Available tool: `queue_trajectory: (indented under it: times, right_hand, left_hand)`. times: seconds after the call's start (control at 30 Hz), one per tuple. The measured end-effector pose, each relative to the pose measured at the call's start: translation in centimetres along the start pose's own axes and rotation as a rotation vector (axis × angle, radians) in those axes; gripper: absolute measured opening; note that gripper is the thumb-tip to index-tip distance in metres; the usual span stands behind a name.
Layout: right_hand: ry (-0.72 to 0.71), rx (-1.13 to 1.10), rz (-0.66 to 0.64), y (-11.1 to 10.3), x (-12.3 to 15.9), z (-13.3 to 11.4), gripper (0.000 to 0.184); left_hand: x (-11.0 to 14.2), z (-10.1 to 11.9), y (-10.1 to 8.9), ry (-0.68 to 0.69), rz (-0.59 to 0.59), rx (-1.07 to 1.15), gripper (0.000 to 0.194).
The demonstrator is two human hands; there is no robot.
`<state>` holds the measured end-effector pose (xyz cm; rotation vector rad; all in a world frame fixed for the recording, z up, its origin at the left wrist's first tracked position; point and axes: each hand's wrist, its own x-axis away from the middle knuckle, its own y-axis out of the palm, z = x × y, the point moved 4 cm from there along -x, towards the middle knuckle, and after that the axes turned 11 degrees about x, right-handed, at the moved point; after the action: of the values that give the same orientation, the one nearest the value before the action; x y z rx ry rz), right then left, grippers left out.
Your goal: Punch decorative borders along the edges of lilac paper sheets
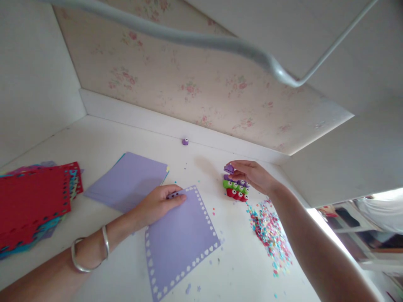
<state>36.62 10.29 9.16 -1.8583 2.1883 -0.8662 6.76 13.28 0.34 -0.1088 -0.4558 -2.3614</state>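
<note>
My left hand (162, 202) pinches the upper corner of a purple paper sheet (182, 241), thumb on top. Rows of small cut-out shapes, stars and hearts among them, run along the sheet's edges. Between the thumb and fingers of my right hand (253, 174) is a small purple craft punch (229, 169). It is just above a tight group of similar punches, in purple, green (234, 185) and red (236, 194) rows with eye-like white tops. My right fingers partly hide the purple row.
Purple sheets (135, 178) lie in a stack behind my left hand. Punched red sheets (34, 199) with other colours beneath are at the far left. Coloured confetti (272, 237) is heaped near my right forearm. One purple punch (185, 141) stands by the back wall. A white rail (189, 37) crosses overhead.
</note>
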Motion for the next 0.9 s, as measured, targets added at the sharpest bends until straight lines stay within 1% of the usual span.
queue_trajectory:
  times: [0.07, 0.13, 0.2, 0.23, 0.33, 0.43, 0.57, 0.77, 0.9]
  right_hand:
    - [-0.037, 0.191, 0.071, -0.7, -0.6, 0.3, 0.037]
    - [-0.025, 0.434, 0.153, -1.8, -1.5, 1.0, 0.040]
    - [0.013, 0.611, 0.183, -2.9, -2.6, 1.9, 0.039]
    - [0.023, 0.655, 0.175, -3.4, -3.1, 2.4, 0.037]
    - [0.001, 0.753, 0.120, -4.3, -4.3, 3.5, 0.030]
    - [-0.055, 0.861, 0.077, -4.6, -5.0, 4.0, 0.023]
    - [-0.108, 0.985, 0.056, -4.7, -5.4, 4.2, 0.025]
    - [-0.062, 1.109, 0.024, -4.4, -5.4, 4.7, 0.028]
    - [-0.069, 1.168, 0.017, -4.1, -5.2, 4.7, 0.025]
  left_hand:
    - [0.0, 0.0, 0.0, -0.007, -0.004, 0.011, 0.031]
    - [-0.1, 0.0, 0.0, -0.021, -0.014, 0.024, 0.032]
    - [0.0, 0.0, 0.0, -0.025, -0.021, 0.028, 0.033]
    - [0.0, 0.1, 0.0, -0.021, -0.023, 0.027, 0.034]
    - [0.0, 0.2, 0.0, -0.007, -0.028, 0.019, 0.034]
    - [0.0, 0.3, 0.0, 0.001, -0.036, 0.009, 0.033]
    - [-0.1, 0.3, 0.0, 0.000, -0.038, 0.001, 0.033]
    - [-0.1, 0.5, 0.0, 0.000, -0.025, -0.007, 0.034]
    - [-0.1, 0.5, 0.0, -0.002, -0.025, 0.004, 0.033]
